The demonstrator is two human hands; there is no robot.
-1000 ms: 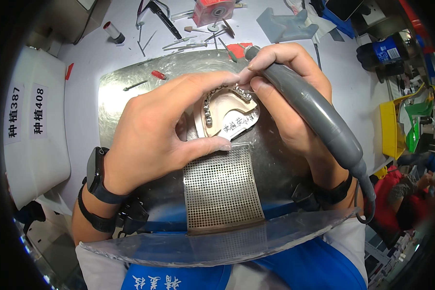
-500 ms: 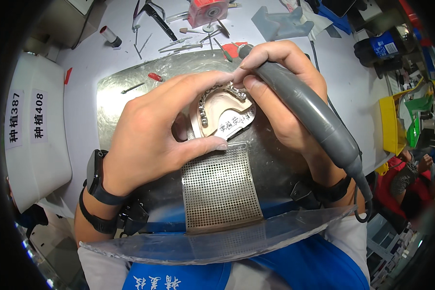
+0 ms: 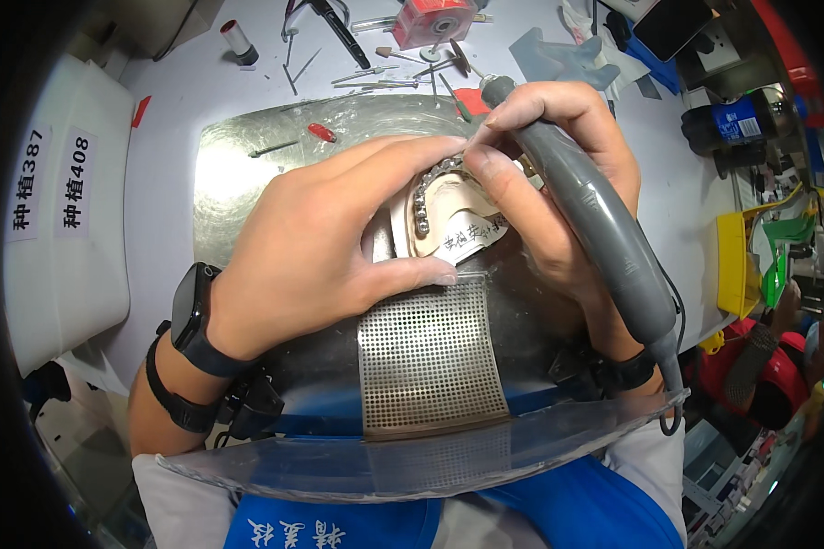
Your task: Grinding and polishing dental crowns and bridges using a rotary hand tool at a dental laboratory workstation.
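My left hand point(image 3: 307, 242) is closed around a pale plaster dental model point(image 3: 456, 203), its thumb along the near edge and its fingers over the far side. A shiny metal dental framework point(image 3: 421, 206) follows the arch of the model. My right hand point(image 3: 522, 206) grips a dark grey rotary handpiece point(image 3: 604, 233), whose tip points away beyond the model. The right thumb and fingertips meet at the framework's far right part and hide it. Handwriting marks the model's near right side.
A perforated metal plate point(image 3: 435, 357) lies in front of the model, with a clear shield point(image 3: 412, 467) nearer me. Several burs point(image 3: 380, 82) lie at the back beside a red box point(image 3: 433, 23). White bin point(image 3: 73, 265) at left, yellow tray point(image 3: 732, 261) at right.
The whole view has shifted, so the surroundings sit farther right. My right thumb now covers the framework's right arm, which showed before. Both hands keep their holds.
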